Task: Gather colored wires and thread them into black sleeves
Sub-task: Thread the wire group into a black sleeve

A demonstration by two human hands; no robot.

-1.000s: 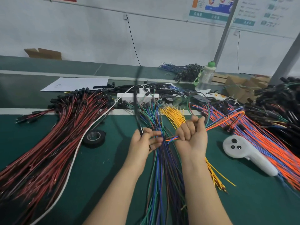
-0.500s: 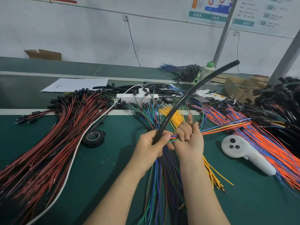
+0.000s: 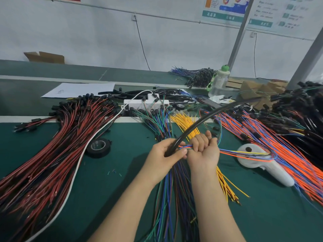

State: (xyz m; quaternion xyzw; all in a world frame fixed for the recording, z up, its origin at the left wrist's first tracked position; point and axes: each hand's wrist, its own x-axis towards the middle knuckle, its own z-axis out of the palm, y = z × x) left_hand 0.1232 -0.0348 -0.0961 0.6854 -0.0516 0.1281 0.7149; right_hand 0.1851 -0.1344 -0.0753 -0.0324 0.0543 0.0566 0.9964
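My left hand (image 3: 167,154) grips the near end of a long black sleeve (image 3: 206,117) that arcs up and to the right over the wire piles. My right hand (image 3: 204,151) is a fist round a small gathered bundle of colored wires (image 3: 244,153), orange, blue and yellow, which trails off to the right. The bundle's short ends poke out of the fist toward the sleeve's mouth between the two hands. Whether the ends are inside the sleeve is hidden by my fingers.
On the green table lie a red-and-black wire pile (image 3: 57,145), a blue-green pile (image 3: 167,198), yellow wires (image 3: 185,119), an orange-blue pile (image 3: 288,154), a black tape roll (image 3: 98,147), a white controller (image 3: 265,165), a white power strip (image 3: 145,103) and a bottle (image 3: 220,81).
The sleeve has swung from upright down to the right and now lies lower. My hands have come closer together, and the wire bundle has dropped toward the table.
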